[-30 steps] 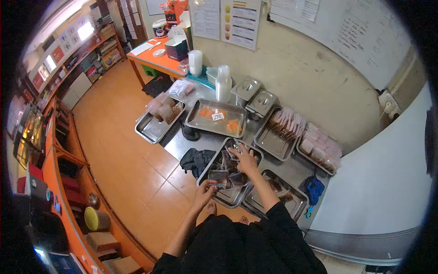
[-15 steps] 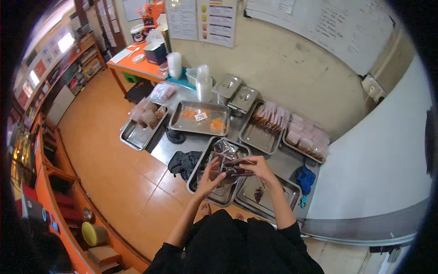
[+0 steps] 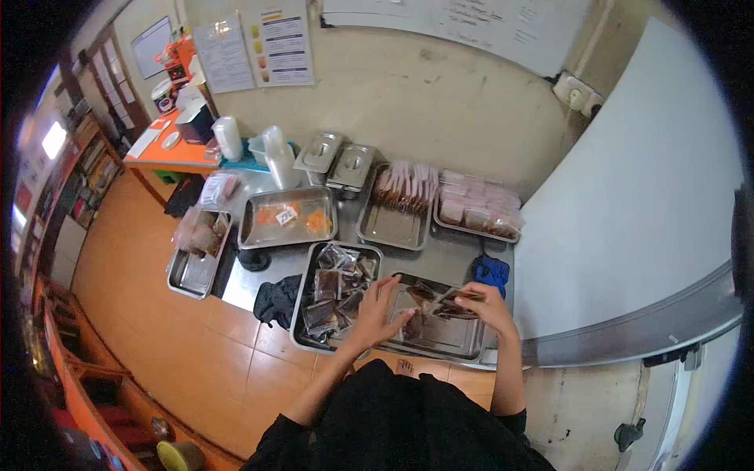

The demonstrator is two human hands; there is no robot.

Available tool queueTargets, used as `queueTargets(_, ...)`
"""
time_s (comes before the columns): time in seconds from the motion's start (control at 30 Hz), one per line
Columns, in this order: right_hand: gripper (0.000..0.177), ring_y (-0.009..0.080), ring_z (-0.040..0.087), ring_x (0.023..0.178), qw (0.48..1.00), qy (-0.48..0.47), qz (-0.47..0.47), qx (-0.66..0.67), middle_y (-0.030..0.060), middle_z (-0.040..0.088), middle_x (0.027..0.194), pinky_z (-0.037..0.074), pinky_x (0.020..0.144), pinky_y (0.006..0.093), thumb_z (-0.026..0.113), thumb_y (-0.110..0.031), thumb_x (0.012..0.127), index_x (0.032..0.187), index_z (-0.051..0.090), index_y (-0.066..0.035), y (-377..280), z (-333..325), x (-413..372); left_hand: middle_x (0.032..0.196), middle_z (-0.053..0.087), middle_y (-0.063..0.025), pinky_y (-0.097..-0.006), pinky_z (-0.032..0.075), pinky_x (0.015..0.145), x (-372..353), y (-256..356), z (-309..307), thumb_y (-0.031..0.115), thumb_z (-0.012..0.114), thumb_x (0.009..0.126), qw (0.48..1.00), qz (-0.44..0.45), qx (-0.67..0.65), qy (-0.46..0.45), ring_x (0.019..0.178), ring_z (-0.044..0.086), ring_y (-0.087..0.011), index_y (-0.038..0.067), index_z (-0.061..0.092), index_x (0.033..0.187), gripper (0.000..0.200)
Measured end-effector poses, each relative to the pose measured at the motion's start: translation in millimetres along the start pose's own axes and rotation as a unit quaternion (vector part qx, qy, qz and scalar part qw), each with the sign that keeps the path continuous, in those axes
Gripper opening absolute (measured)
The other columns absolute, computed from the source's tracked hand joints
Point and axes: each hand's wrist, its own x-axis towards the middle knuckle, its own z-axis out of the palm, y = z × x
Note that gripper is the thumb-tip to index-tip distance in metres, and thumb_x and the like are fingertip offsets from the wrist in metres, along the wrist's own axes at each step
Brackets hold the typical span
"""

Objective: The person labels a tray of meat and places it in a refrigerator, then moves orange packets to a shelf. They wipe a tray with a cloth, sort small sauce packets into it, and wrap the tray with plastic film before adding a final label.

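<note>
My right hand (image 3: pixel 492 311) pinches a few clear sachets with dark brown filling (image 3: pixel 455 304) over the right-hand metal tray (image 3: pixel 448 345). My left hand (image 3: pixel 378 315) hovers at that tray's left side, fingers spread, with nothing visible in its grasp. More dark contents lie below the held sachets, partly hidden by them. Just left of my left hand, a deep metal tray (image 3: pixel 297 323) holds a loose pile of flat dark sachets (image 3: pixel 328 284).
Behind are a tray of orange packets (image 3: pixel 275 213), a tray with upright brown packets (image 3: pixel 404 184) and a tray of stacked pink-topped packets (image 3: pixel 475 206). Black cloth (image 3: pixel 276 302) and blue cloth (image 3: pixel 492 272) lie beside the trays. A large white panel (image 3: pixel 613 228) stands on the right.
Both hands have moved from above the sachet pile to the right-hand tray, the right one carrying sachets. My left hand has come away from them. The camera view has turned right.
</note>
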Motion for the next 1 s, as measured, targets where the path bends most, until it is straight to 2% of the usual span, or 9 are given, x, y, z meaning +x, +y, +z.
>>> queueTargets(0.1, 0.018, 0.0066, 0.055, 0.075, 0.999, -0.020, 0.028, 0.003, 0.0022, 0.063, 0.083, 0.044, 0.065, 0.0227, 0.071, -0.014, 0.077, 0.088, 0.067, 0.000, 0.0, 12.0, -3.5, 0.113, 0.050, -0.0181, -0.0346, 0.044, 0.083, 22.0, 28.0, 3.4, 0.028, 0.068, 0.080, 0.972, 0.063, -0.213, -0.083, 0.100, 0.053, -0.0320, 0.006, 0.051, 0.122, 0.050)
queueTargets(0.17, 0.021, 0.0094, 0.057, 0.070, 0.997, -0.069, -0.020, 0.013, 0.0041, 0.064, 0.082, 0.046, 0.062, 0.0240, 0.071, -0.013, 0.077, 0.093, 0.066, -0.001, -8.9, 17.8, -4.0, 0.104, 0.057, -0.0141, -0.0341, 0.045, 0.080, 27.8, 34.3, 13.4, 0.020, 0.068, 0.079, 0.965, 0.062, -0.234, -0.100, 0.095, 0.056, -0.0315, 0.005, 0.061, 0.107, 0.032)
queueTargets(0.27, 0.022, 0.0110, 0.058, 0.065, 0.997, 0.050, -0.050, -0.012, 0.0054, 0.063, 0.081, 0.047, 0.059, 0.0245, 0.071, -0.012, 0.078, 0.096, 0.064, -0.001, 9.2, 13.1, -10.0, 0.094, 0.061, -0.0086, -0.0370, 0.046, 0.074, 35.3, 21.0, 33.9, 0.017, 0.069, 0.075, 0.971, -0.097, -0.218, -0.009, 0.089, 0.057, -0.0336, 0.003, 0.066, 0.078, 0.015)
queueTargets(0.4, 0.017, 0.0083, 0.058, 0.066, 0.999, 0.037, 0.014, 0.034, 0.0043, 0.062, 0.075, 0.048, 0.056, 0.0244, 0.068, -0.011, 0.081, 0.095, 0.063, -0.002, 14.4, -14.2, -18.4, 0.092, 0.060, -0.0128, -0.0396, 0.046, 0.073, 25.3, 2.9, 41.8, 0.021, 0.068, 0.076, 0.997, -0.007, -0.045, -0.068, 0.085, 0.057, -0.0351, 0.003, 0.066, 0.085, 0.021)
queueTargets(0.5, 0.016, 0.0121, 0.060, 0.064, 0.999, 0.047, -0.008, -0.001, 0.0074, 0.063, 0.074, 0.049, 0.058, 0.0274, 0.066, -0.015, 0.083, 0.092, 0.064, -0.002, 14.7, -14.5, -18.3, 0.090, 0.058, -0.0169, -0.0415, 0.047, 0.073, 16.9, 4.4, 38.0, 0.023, 0.066, 0.076, 0.997, 0.018, -0.060, 0.038, 0.082, 0.057, -0.0362, 0.004, 0.065, 0.092, 0.025)
queueTargets(0.6, 0.015, 0.0250, 0.063, 0.065, 0.987, 0.070, -0.083, -0.121, 0.0149, 0.064, 0.078, 0.050, 0.061, 0.0336, 0.061, -0.015, 0.084, 0.091, 0.064, -0.002, 27.2, -1.0, -5.7, 0.090, 0.058, -0.0200, -0.0411, 0.047, 0.074, 3.1, -6.2, 19.9, 0.019, 0.064, 0.076, 0.996, -0.048, -0.073, 0.006, 0.083, 0.057, -0.0361, 0.003, 0.063, 0.097, 0.027)
queueTargets(0.73, 0.012, 0.0171, 0.064, 0.066, 0.950, 0.074, -0.086, -0.291, 0.0124, 0.064, 0.072, 0.047, 0.049, 0.0291, 0.056, -0.009, 0.087, 0.093, 0.063, -0.002, 41.9, 18.2, 13.9, 0.091, 0.059, -0.0182, -0.0416, 0.047, 0.073, -29.1, -45.3, 1.4, 0.016, 0.062, 0.076, 0.982, -0.166, -0.091, 0.020, 0.083, 0.058, -0.0361, 0.002, 0.063, 0.091, 0.021)
queueTargets(0.93, 0.028, 0.0280, 0.064, 0.086, 0.874, 0.022, 0.033, -0.485, 0.0151, 0.066, 0.086, 0.049, 0.071, 0.0408, 0.047, -0.026, 0.091, 0.097, 0.065, -0.006, -2.6, 40.9, 16.4, 0.086, 0.058, -0.0148, -0.0424, 0.045, 0.071, -80.2, -84.8, -42.6, 0.010, 0.062, 0.070, 0.966, -0.201, 0.103, 0.121, 0.080, 0.056, -0.0347, 0.004, 0.062, 0.086, 0.017)
queueTargets(1.0, 0.026, 0.0326, 0.056, 0.104, 0.878, 0.041, -0.182, -0.440, 0.0161, 0.063, 0.104, 0.044, 0.086, 0.0454, 0.054, -0.029, 0.085, 0.105, 0.064, -0.016, 15.5, 57.6, 35.1, 0.085, 0.055, -0.0132, -0.0436, 0.044, 0.070, -90.7, -83.6, -55.7, 0.007, 0.064, 0.063, 0.960, -0.199, 0.163, 0.109, 0.082, 0.053, -0.0345, 0.005, 0.061, 0.089, 0.026)
